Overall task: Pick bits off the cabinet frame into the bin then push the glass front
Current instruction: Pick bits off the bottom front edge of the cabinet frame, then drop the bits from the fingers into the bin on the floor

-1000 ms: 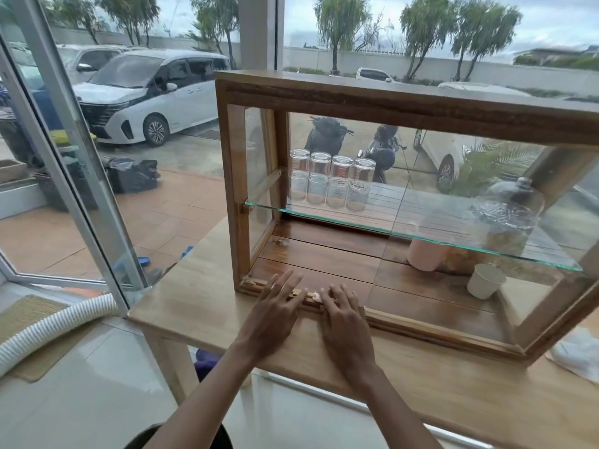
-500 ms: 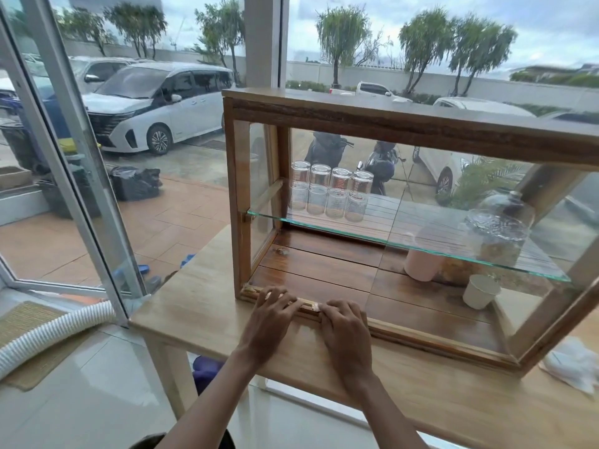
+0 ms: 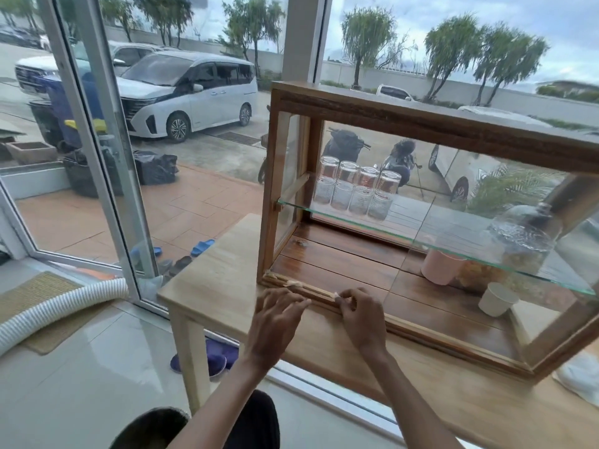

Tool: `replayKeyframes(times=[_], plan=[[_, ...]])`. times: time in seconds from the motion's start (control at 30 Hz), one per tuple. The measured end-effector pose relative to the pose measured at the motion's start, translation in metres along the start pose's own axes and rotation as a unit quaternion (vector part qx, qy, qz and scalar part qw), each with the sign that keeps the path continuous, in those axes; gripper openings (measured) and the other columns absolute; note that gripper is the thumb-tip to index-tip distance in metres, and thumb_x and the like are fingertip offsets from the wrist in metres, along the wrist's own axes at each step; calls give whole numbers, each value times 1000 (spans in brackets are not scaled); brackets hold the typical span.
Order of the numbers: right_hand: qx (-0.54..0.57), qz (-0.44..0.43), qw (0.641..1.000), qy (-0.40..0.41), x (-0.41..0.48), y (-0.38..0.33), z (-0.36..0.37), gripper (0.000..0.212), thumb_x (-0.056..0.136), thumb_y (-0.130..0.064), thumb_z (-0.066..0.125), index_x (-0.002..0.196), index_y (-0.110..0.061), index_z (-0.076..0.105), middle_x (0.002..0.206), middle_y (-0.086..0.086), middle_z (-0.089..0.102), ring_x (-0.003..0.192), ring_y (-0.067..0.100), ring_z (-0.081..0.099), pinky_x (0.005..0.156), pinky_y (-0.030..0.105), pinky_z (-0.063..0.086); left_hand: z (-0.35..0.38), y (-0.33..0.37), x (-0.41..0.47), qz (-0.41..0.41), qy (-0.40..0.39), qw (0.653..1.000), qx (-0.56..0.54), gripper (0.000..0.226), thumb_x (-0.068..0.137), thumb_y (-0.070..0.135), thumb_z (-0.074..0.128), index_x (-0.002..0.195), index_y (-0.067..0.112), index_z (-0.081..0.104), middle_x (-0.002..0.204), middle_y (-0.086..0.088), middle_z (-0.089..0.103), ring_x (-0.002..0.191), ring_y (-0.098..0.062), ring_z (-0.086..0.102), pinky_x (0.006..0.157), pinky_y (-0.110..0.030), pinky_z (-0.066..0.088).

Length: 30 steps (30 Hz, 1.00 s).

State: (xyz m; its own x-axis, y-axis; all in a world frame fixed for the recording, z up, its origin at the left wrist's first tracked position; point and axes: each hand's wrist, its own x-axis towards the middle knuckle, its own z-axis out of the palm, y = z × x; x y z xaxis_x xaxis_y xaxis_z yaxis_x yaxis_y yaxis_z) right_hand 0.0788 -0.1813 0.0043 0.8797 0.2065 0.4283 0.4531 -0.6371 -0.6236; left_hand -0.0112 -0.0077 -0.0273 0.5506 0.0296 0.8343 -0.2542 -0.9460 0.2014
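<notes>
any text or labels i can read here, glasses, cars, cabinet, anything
No text here can be read.
Upturned glasses on the glass shelf: red and white printed markings, too blurred to read.
White van outside: no plate or badge legible.
Wooden cabinet, pink cup, white cup: no lettering visible.

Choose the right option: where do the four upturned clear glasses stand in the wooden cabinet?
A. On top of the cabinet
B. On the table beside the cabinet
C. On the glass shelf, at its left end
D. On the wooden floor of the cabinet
C: the four glasses stand in a row on the glass shelf, near the cabinet's left side.
</notes>
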Motion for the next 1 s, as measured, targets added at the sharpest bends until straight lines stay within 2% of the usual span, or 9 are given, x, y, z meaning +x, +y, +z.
replayKeyframes(times=[0.1,0.2,0.33,0.47,0.57,0.6,0.8,0.93,1.0], plan=[[11,-10,999,28,4,-19,-1,5,85,-12,81,84,-14,77,81,1,75,72,14,64,69,19,38,-17,-13,0,-42,23,999,9,15,86,16,73,100,19,78,99,6,76,100,-16,61,90,-34,42],[44,-40,998,15,0,-52,11,6,87,-11,78,87,-16,76,76,-4,74,70,11,68,68,21,47,-41,-32,-6,-68,32,997,26,19,91,20,62,101,16,78,97,3,76,98,-17,59,87,-28,39],[122,-87,989,-16,-13,-104,45,10,89,-9,77,98,-13,77,84,-9,74,69,-2,64,68,1,42,-85,-66,-30,-121,44,989,75,20,92,21,61,98,15,79,93,2,76,96,-19,60,83,-28,38],[169,-116,974,-94,-41,-146,96,9,94,-9,70,100,-10,77,77,-11,71,73,-8,67,69,14,52,-133,-102,-80,-213,38,969,115,17,84,9,74,101,12,79,95,-3,77,95,-26,66,85,-33,43],[173,-126,968,-134,-66,-168,137,11,95,-11,69,100,-11,79,82,1,78,72,13,72,70,38,59,-169,-123,-124,-292,23,946,142,19,83,7,78,101,13,79,97,-1,77,96,-25,66,82,-32,44],[175,-128,965,-145,-74,-174,149,11,94,-11,69,98,-11,79,83,3,79,71,16,72,69,39,59,-179,-128,-139,-316,18,937,152,18,83,7,78,100,14,79,95,-1,77,95,-25,66,82,-31,44],[176,-99,951,-232,-122,-192,208,8,92,-15,72,94,-17,80,83,-6,74,73,11,66,72,34,55,-212,-147,-206,-428,-3,887,170,14,87,9,75,99,12,79,91,-3,76,86,-25,66,78,-31,50],[155,-46,942,-293,-143,-187,235,9,91,-15,74,91,-19,82,74,-19,69,73,-4,64,69,12,47,-212,-154,-233,-486,-19,863,134,11,92,14,70,100,14,78,92,2,73,80,-18,67,68,-29,53],[133,-11,936,-324,-150,-182,246,7,90,-18,74,90,-19,81,75,-16,69,76,0,65,72,19,50,-210,-157,-245,-529,-22,841,114,10,92,16,69,98,16,77,93,5,72,73,-15,66,67,-29,53]])
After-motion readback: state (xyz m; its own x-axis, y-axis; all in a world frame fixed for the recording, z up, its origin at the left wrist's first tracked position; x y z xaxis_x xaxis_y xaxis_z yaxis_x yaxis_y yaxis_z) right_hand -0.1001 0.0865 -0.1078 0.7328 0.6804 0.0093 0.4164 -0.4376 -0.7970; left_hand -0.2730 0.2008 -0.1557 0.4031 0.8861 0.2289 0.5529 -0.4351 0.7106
